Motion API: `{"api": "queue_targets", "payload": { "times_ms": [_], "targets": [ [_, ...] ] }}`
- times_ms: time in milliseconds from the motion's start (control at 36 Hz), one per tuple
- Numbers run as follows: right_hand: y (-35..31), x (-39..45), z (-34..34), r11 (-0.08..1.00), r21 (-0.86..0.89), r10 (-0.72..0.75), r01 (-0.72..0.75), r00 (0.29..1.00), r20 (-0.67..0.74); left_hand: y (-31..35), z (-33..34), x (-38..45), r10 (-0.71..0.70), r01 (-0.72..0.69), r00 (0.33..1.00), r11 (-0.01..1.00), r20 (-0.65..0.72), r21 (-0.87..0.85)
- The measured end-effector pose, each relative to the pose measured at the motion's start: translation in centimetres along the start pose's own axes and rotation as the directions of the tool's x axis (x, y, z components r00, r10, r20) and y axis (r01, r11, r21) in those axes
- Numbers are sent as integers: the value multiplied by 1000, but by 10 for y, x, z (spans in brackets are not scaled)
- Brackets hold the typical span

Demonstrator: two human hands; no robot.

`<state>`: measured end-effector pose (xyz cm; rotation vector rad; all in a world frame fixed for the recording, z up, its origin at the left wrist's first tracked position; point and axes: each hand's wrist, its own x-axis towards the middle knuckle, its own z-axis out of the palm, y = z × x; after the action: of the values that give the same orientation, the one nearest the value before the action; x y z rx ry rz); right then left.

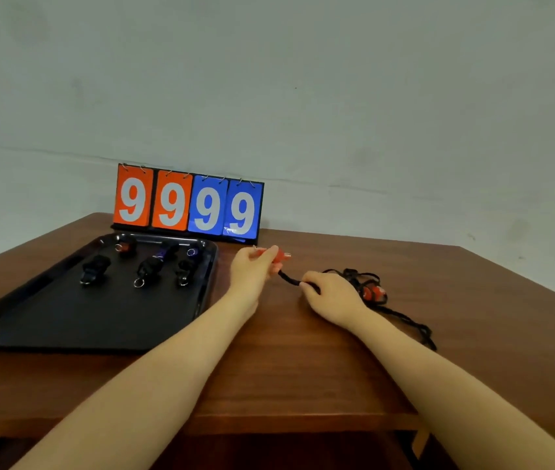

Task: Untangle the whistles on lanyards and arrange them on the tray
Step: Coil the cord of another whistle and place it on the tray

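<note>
My left hand (252,269) grips a red whistle (279,256) just right of the black tray (32,320). A black lanyard cord (289,279) runs from that whistle to my right hand (333,296), which pinches it near the table top. Behind my right hand lies a tangle of black lanyards (364,278) with another red whistle (373,293) in it; cords trail off to the right (418,329). On the tray's far part lie several whistles: black ones (95,268), a red one (126,246) and a blue one (167,251).
A flip scoreboard (188,203) showing 9 9 9 9 in orange and blue stands at the back edge of the brown wooden table (303,368), against a grey wall. The tray's near half holds nothing.
</note>
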<state>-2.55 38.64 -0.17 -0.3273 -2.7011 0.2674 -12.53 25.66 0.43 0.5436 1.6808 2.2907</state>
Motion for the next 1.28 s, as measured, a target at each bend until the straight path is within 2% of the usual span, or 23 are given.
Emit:
{"api": "queue_targets", "payload": {
  "times_ms": [111, 194, 333, 417, 528, 694, 778, 861, 1000, 1167, 1278],
  "targets": [
    [6, 10, 5, 999, 42, -14, 13, 1000, 14, -6, -2, 3, -19, 18, 997, 1000, -70, -15],
    [7, 12, 5, 998, 64, -11, 11, 1000, -8, -13, 1, 3, -90, 88, 988, 996, -122, -26],
    [4, 6, 2, 986, 162, -25, 29, 999, -25, -10, 2, 7, -133, 125, 981, 990, -139, -68],
    [6, 5, 0, 981, 191, -33, 34, 999, -7, -11, 8, 11, -116, 114, 981, 993, -154, -22],
    [5, 3, -1, 974, 218, -67, 62, 998, 17, -14, 11, 16, -81, 88, 992, 994, -98, 67],
    [6, 2, -2, 953, 290, -100, 90, 995, 21, -12, 6, 19, -89, 88, 995, 996, 46, 31],
    [-2, -2, -2, 944, 313, -123, 106, 992, 35, -10, 4, 18, -42, 40, 999, 996, 24, 74],
    [-10, -5, -3, 928, 345, -143, 142, 989, -23, -6, 0, 17, 17, -17, 1000, 991, 0, 135],
    [-13, -8, -8, 836, 532, -21, 135, 977, -213, -3, -2, 14, 172, -172, 985, 923, 30, 345],
    [-6, -4, -10, 784, 611, 133, 110, 932, -338, -2, 8, 5, 218, -328, 942, 747, 253, 578],
    [3, 3, -10, 758, 651, 249, 40, 905, -345, 1, 13, -1, 171, -322, 929, 808, 328, 493]
  ]
}}
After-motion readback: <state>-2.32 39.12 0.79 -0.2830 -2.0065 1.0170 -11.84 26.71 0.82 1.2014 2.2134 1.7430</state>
